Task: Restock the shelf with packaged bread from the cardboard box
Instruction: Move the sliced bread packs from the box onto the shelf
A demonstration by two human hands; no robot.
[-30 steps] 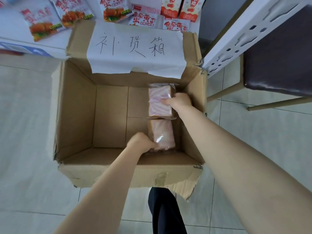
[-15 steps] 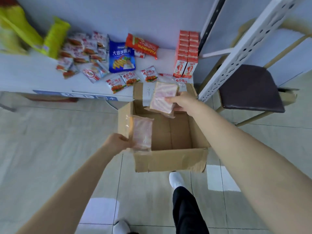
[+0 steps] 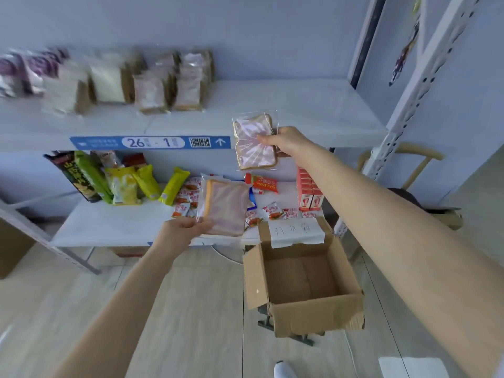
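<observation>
The fingers of the right hand are pinched together on the right edge of one bread packet, thumb side toward the wrapper, so the packet hangs upright with its long axis roughly vertical, just in front of the upper shelf's front lip. The left hand is closed on the lower corner of a second bread packet, which tilts up and away over the lower shelf and its scatter of small snack sachets. Neither hand is slack; both are clamped on their own packet. The cardboard box sits open on the floor below the right arm, and from here its inside looks bare, so these two may well be the last of the load. What matters for the coming move is that the row of standing bread packs lies up and to the left of the right hand, at the back of the upper shelf, with a wide bare stretch of board directly behind the raised packet. The right hand is clearly the nearer one to that level; the left has further to climb. I would expect the right packet to go in first, kept upright to match the row, though the row is blurred and its exact spacing is hard to read.
</observation>
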